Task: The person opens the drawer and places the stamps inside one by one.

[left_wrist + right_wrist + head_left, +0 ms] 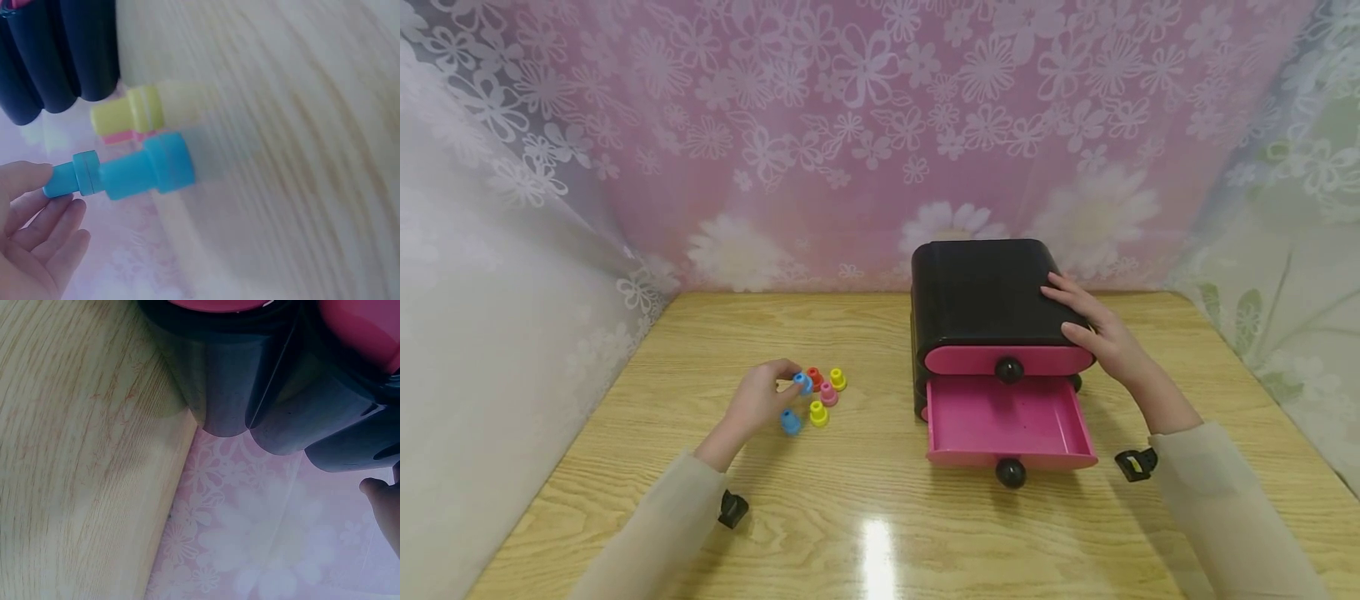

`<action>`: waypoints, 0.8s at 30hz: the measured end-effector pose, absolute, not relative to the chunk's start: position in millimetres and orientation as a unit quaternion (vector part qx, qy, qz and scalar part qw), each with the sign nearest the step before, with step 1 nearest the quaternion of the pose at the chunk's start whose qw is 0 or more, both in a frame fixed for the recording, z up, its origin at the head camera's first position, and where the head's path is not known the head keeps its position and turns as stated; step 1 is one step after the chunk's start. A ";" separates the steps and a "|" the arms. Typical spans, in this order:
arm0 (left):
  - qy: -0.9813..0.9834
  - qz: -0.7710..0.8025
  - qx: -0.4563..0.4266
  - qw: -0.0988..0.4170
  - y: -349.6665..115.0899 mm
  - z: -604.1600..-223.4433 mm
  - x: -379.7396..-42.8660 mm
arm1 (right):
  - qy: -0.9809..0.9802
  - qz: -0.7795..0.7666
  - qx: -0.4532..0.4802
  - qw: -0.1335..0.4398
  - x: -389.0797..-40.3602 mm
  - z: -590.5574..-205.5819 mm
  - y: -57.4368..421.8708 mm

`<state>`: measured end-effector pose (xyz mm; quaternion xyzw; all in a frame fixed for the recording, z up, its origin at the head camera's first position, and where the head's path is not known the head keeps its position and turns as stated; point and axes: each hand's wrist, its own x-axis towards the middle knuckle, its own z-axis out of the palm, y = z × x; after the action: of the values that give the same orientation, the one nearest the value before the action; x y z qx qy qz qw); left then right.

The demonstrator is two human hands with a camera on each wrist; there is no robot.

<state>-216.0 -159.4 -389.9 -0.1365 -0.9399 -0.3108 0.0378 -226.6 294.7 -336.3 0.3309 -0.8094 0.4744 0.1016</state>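
Observation:
My left hand [758, 397] pinches a light blue plastic peg [802, 383], stepped and wider at its base. In the left wrist view, the thumb and fingers hold that peg [75, 175] by its narrow end. Close by on the table are a second blue peg [790, 422], two yellow ones, a red peg [815, 378] and a pink peg [828, 394]. To the right stands a black drawer cabinet [985, 292] with a pulled-out pink drawer [1011, 421]. My right hand [1101, 333] rests on the cabinet's top right edge, fingers spread.
The pink drawer's black knob [1011, 473] juts toward the front. Above it the top drawer [962, 361] is closed. The wooden table [865, 500] meets a floral curtain [820, 167] at the back. Black straps [1137, 464] hang at both wrists.

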 end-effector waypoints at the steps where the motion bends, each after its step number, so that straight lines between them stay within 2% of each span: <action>1: -0.938 -0.311 -0.143 0.045 -158.4 -389.0 -214.9 | -0.809 0.475 0.330 0.101 -226.4 -336.3 294.7; 13: -0.913 -0.327 -0.217 0.112 -134.7 -374.6 -198.8 | -0.813 0.471 0.327 0.104 -225.7 -335.9 293.6; 24: -0.887 -0.357 -0.264 0.128 -107.6 -363.1 -187.7 | -0.812 0.475 0.323 0.101 -224.4 -335.8 293.8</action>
<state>-187.7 -107.6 -363.1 -0.2642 -0.8868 -0.3568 0.1281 -224.4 293.8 -335.8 0.3232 -0.8124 0.4748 0.1006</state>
